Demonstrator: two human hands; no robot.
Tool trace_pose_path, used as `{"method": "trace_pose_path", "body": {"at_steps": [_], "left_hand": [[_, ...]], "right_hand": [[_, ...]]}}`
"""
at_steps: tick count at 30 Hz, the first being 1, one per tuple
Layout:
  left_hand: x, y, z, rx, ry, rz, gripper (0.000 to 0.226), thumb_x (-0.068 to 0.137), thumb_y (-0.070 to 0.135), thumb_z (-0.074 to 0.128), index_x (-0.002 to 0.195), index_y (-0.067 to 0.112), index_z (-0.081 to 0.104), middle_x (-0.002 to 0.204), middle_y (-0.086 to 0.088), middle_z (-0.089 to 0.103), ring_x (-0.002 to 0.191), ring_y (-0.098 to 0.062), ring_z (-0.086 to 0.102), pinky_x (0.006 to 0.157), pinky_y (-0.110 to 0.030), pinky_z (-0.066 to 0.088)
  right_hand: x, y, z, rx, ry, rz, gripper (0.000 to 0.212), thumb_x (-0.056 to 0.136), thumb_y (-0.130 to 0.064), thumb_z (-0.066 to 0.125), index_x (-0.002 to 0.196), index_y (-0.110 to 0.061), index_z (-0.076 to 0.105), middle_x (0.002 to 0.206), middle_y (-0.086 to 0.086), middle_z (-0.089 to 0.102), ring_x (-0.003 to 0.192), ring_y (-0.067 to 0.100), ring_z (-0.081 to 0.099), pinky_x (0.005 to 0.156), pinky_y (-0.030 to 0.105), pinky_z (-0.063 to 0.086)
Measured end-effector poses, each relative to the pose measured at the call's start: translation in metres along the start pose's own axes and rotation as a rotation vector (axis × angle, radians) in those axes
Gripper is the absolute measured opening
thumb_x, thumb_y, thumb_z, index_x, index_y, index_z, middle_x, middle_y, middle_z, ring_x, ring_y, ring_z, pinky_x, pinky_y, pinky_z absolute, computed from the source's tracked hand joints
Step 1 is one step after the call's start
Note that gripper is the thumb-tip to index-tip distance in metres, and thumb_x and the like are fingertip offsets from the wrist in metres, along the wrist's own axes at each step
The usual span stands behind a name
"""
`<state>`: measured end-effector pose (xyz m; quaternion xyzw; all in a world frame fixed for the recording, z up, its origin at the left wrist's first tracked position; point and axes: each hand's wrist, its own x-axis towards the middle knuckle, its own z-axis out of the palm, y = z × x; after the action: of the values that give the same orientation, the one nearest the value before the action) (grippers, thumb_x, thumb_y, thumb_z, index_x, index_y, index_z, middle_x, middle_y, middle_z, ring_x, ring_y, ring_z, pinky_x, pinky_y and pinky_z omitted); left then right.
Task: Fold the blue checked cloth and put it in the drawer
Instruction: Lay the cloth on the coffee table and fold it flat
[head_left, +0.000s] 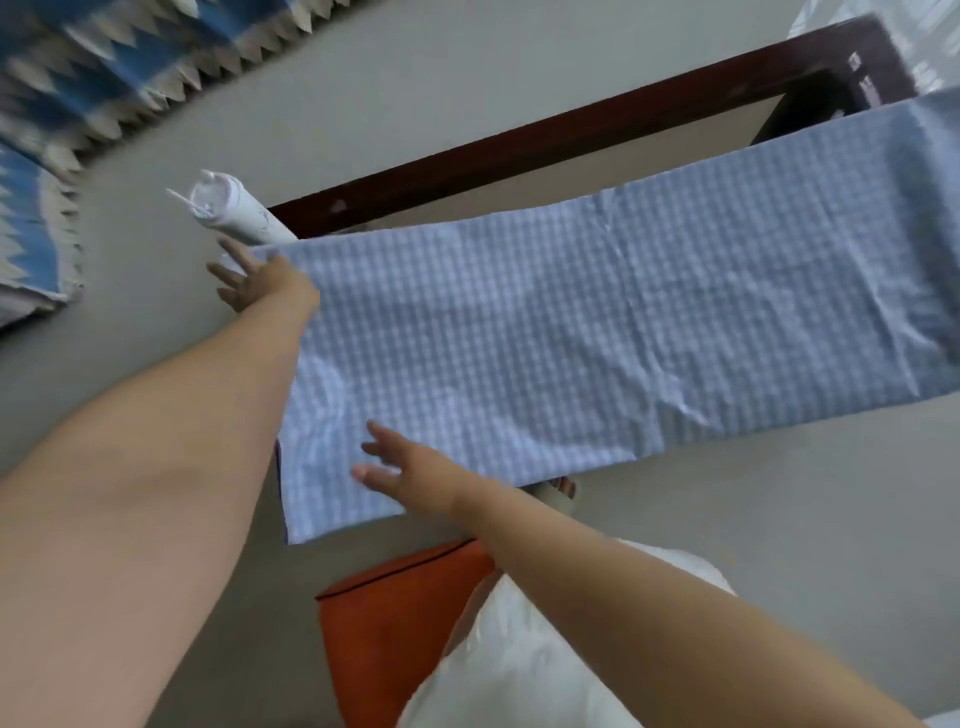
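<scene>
The blue checked cloth lies spread as a long band across the middle of the view, partly over a dark wooden frame. My left hand rests at the cloth's far left corner, fingers spread, touching its edge. My right hand lies flat on the cloth's near left part, fingers apart. Neither hand grips the cloth. I cannot tell whether the frame belongs to the drawer.
A white tube-shaped bottle lies just beyond my left hand. A blue and white patterned rug is at the upper left on the grey floor. An orange stool and white clothing are below the cloth.
</scene>
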<state>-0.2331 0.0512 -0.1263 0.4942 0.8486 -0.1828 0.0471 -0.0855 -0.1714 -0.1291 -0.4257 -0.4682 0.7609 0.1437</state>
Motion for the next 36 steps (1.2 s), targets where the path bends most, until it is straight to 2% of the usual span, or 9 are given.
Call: {"method": "trace_pose_path", "body": {"at_steps": [3,7,12,19,24,27,30,33,36], "left_hand": [[-0.042,0.06,0.053,-0.043,-0.015,0.218,0.055,0.094,0.019,0.05,0.146,0.02,0.031,0.159,-0.006,-0.019,0.147,-0.032,-0.011,0.119,-0.048,0.006],[-0.086,0.149,0.118,-0.11,-0.121,0.504,0.059,0.1,0.042,0.035,0.152,0.026,0.012,0.16,0.0,-0.017,0.148,-0.024,-0.011,0.12,-0.045,0.002],[-0.098,0.243,0.168,-0.149,-0.046,0.932,0.059,0.099,0.054,0.022,0.151,0.034,0.007,0.161,0.004,-0.009,0.149,-0.019,-0.009,0.119,-0.046,-0.001],[-0.073,0.321,0.195,-0.116,0.089,1.029,0.061,0.098,0.057,0.016,0.152,0.03,0.009,0.162,-0.001,-0.002,0.149,-0.023,-0.004,0.119,-0.045,0.0],[-0.048,0.322,0.197,-0.174,0.16,1.045,0.059,0.099,0.053,0.018,0.152,0.029,0.013,0.162,-0.004,0.004,0.149,-0.024,0.001,0.12,-0.045,0.001],[-0.045,0.315,0.197,-0.18,0.186,1.057,0.058,0.099,0.05,0.02,0.152,0.026,0.014,0.162,-0.005,0.004,0.149,-0.025,0.0,0.12,-0.045,0.002],[-0.04,0.306,0.194,-0.149,0.175,1.094,0.059,0.1,0.05,0.019,0.152,0.024,0.011,0.162,-0.006,0.001,0.149,-0.025,-0.002,0.12,-0.044,0.001],[-0.038,0.303,0.189,-0.092,0.17,1.122,0.061,0.099,0.051,0.019,0.153,0.022,0.012,0.162,-0.007,0.002,0.149,-0.026,0.0,0.119,-0.045,0.005],[-0.044,0.308,0.179,-0.012,0.306,1.151,0.058,0.099,0.045,0.029,0.145,0.009,0.033,0.154,-0.014,0.026,0.141,-0.033,0.022,0.112,-0.045,0.025]], "right_hand": [[0.013,0.048,-0.066,-0.13,0.255,0.053,0.06,0.098,-0.038,0.046,0.15,-0.018,0.022,0.145,0.003,0.047,0.131,0.022,0.046,0.109,0.038,0.037],[0.022,0.107,-0.147,-0.317,0.501,0.105,0.05,0.099,-0.035,0.044,0.145,-0.022,0.031,0.142,-0.003,0.049,0.127,0.021,0.05,0.103,0.038,0.041],[0.027,0.172,-0.227,-0.822,0.799,0.046,0.052,0.099,-0.032,0.04,0.147,-0.021,0.027,0.157,-0.001,0.026,0.147,0.02,0.014,0.118,0.042,0.015],[0.009,0.241,-0.261,-1.004,1.087,-0.004,0.049,0.098,-0.037,0.041,0.144,-0.022,0.036,0.157,-0.003,0.026,0.148,0.019,0.013,0.119,0.042,0.003],[-0.013,0.263,-0.234,-0.79,1.44,0.208,0.047,0.098,-0.045,0.033,0.142,-0.029,0.037,0.159,-0.002,0.019,0.149,0.021,0.003,0.12,0.043,-0.004],[-0.017,0.265,-0.211,-0.395,1.676,0.291,0.047,0.094,-0.045,0.044,0.14,-0.03,0.041,0.161,0.003,0.006,0.148,0.022,-0.003,0.118,0.043,-0.005],[-0.017,0.26,-0.203,0.167,1.879,0.231,0.072,0.088,-0.043,0.058,0.148,-0.021,0.025,0.16,0.013,0.0,0.147,0.03,0.001,0.118,0.039,0.005],[-0.011,0.264,-0.203,0.651,1.915,0.115,0.103,0.079,-0.043,0.071,0.151,-0.008,0.006,0.157,0.017,0.009,0.146,0.029,0.012,0.117,0.037,0.015],[-0.012,0.268,-0.201,0.852,1.916,0.029,0.115,0.069,-0.045,0.08,0.147,-0.003,0.006,0.152,0.015,0.025,0.137,0.029,0.033,0.115,0.041,0.028]]}}
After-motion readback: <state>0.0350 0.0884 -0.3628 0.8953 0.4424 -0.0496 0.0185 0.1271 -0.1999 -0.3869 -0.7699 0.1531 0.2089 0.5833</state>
